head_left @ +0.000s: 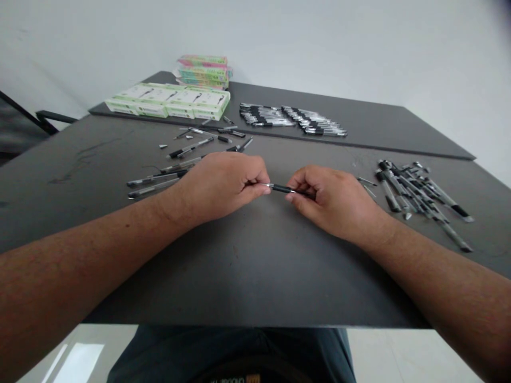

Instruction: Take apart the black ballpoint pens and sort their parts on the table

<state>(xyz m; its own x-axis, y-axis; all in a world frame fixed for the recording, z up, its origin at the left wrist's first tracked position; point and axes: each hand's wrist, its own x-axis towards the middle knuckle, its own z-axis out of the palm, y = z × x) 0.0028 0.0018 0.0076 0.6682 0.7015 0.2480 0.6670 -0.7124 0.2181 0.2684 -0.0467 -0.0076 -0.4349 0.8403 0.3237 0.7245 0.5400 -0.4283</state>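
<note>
A slim pen (pixel 281 188) with a black grip lies level between my two hands, above the dark grey table (pixel 239 276). My left hand (pixel 227 181) pinches its silvery end between thumb and forefinger. Fingers closed, my right hand (pixel 335 199) holds the other, dark end. Both ends of the pen are partly hidden by the fingers. Behind my left hand lie loose pens and pen parts (pixel 191 148). To the right of my right hand is a jumbled pile of clear and black pens (pixel 419 191).
On a raised board (pixel 371 117) at the back lie two rows of pens (pixel 267 115). White and green boxes (pixel 167 98) stand at its left, with a stack of colourful packs (pixel 203 72) behind them. A dark chair arm (pixel 56 117) is at the far left.
</note>
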